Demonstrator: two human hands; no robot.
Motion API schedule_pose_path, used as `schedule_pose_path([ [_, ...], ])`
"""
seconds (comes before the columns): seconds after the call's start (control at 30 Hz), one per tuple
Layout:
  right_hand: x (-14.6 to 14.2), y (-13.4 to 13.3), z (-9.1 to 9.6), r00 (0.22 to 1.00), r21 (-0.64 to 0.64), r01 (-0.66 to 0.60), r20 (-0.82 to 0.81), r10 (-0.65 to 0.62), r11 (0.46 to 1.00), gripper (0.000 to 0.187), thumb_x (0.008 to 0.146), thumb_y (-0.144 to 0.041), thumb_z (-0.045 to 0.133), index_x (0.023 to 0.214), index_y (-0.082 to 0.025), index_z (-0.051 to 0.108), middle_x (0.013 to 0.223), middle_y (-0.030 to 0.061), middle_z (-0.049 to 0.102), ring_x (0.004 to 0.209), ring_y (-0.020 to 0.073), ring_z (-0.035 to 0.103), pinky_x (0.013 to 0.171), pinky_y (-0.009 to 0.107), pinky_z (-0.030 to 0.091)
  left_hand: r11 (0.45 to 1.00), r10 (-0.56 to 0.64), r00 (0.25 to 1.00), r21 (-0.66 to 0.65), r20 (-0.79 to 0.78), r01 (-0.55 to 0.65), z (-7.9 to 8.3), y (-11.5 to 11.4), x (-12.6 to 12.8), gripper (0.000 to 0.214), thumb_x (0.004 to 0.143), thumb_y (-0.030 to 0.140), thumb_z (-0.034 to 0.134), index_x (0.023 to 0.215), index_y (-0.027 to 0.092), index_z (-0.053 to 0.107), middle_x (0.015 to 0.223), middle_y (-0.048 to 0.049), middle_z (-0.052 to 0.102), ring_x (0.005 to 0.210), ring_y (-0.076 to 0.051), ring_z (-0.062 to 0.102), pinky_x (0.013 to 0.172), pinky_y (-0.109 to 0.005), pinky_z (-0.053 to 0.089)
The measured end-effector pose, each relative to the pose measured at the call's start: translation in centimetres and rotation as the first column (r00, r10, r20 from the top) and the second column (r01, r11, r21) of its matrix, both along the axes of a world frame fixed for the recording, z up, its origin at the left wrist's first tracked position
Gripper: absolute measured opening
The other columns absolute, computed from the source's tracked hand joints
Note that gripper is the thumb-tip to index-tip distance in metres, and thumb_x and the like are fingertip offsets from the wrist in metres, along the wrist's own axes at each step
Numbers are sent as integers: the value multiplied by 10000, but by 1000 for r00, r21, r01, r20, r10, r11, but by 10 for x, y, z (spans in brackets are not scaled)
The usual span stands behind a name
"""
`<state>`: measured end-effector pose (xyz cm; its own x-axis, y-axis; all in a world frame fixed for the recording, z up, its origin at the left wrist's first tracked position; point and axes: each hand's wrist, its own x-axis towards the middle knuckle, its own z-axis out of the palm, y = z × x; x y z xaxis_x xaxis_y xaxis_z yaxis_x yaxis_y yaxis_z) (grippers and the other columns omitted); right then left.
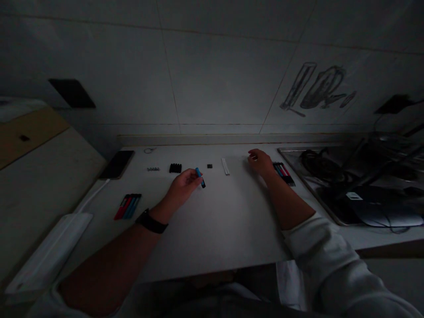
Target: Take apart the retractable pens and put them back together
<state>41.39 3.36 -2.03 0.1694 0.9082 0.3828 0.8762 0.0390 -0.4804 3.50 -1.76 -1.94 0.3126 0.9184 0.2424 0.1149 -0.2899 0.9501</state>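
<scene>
My left hand (183,187) is closed around a short blue piece with a black tip (200,177), holding it just above the white table (212,229). A dark watch sits on that wrist. My right hand (260,161) rests further back on the table with its fingers curled, just left of a row of red, blue and black sticks (284,173). What, if anything, those fingers hold is hidden. A white strip (225,166) lies between the two hands.
At the left lie coloured sticks (128,206), a phone (117,164) and a white power strip (49,251). Small black parts (175,168), tiny screws (153,169) and a small black chip (209,166) sit along the back. A metal tray (364,190) with cables fills the right.
</scene>
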Motion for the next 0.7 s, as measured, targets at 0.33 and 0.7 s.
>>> schedule_pose_path([
  [0.33, -9, 10, -10, 989, -92, 33, 147, -19, 995, 240, 902, -300, 637, 1061, -195, 782, 1093, 126, 710, 984, 250, 657, 927, 382, 501, 999, -49, 998, 5, -32, 49, -2, -1, 1, 217, 893, 357, 713, 1031, 191, 683, 992, -64, 731, 914, -176, 699, 870, -351, 587],
  [0.7, -34, -1, 9, 980, 164, 66, -197, -33, 984, 158, 906, -345, 589, 952, -210, 656, 958, 109, 759, 877, 240, 683, 847, 383, 518, 993, -26, 990, 115, -138, 42, -1, -2, 0, 159, 917, 317, 697, 1025, 201, 680, 991, -57, 734, 922, -178, 702, 908, -367, 578],
])
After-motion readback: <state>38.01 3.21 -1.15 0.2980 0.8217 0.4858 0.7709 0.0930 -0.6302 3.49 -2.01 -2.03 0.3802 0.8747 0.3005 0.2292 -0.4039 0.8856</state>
